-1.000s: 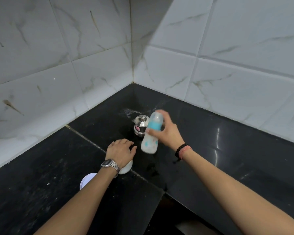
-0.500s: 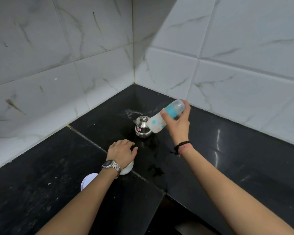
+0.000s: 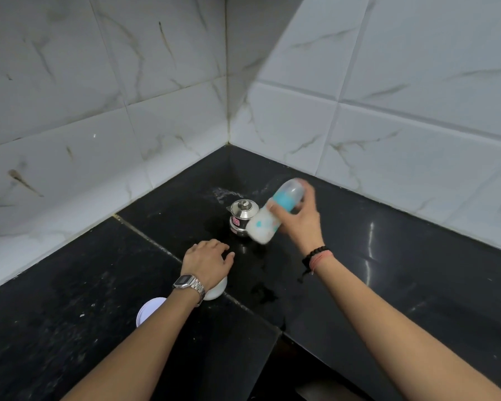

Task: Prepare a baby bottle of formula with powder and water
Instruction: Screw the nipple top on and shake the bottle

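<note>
My right hand [image 3: 300,219] grips a baby bottle [image 3: 268,222] around its turquoise collar. The bottle is tilted, clear cap up to the right, white milky body down to the left, and it is blurred. It hangs above the black counter [image 3: 388,285], just in front of a small lidded steel pot [image 3: 240,217]. My left hand [image 3: 207,260] rests palm down on a white container [image 3: 216,290], covering most of it. A white round lid [image 3: 149,309] lies flat beside my left forearm.
White marble-look tiled walls [image 3: 156,111] meet in a corner behind the pot. Water droplets and wet patches [image 3: 261,287] dot the counter around the pot. The counter steps down at its front edge [image 3: 281,334].
The bottle went from nearly upright to tilted with its cap up and right, then dropped slightly; it blurs with motion. My left hand stayed on the white container.
</note>
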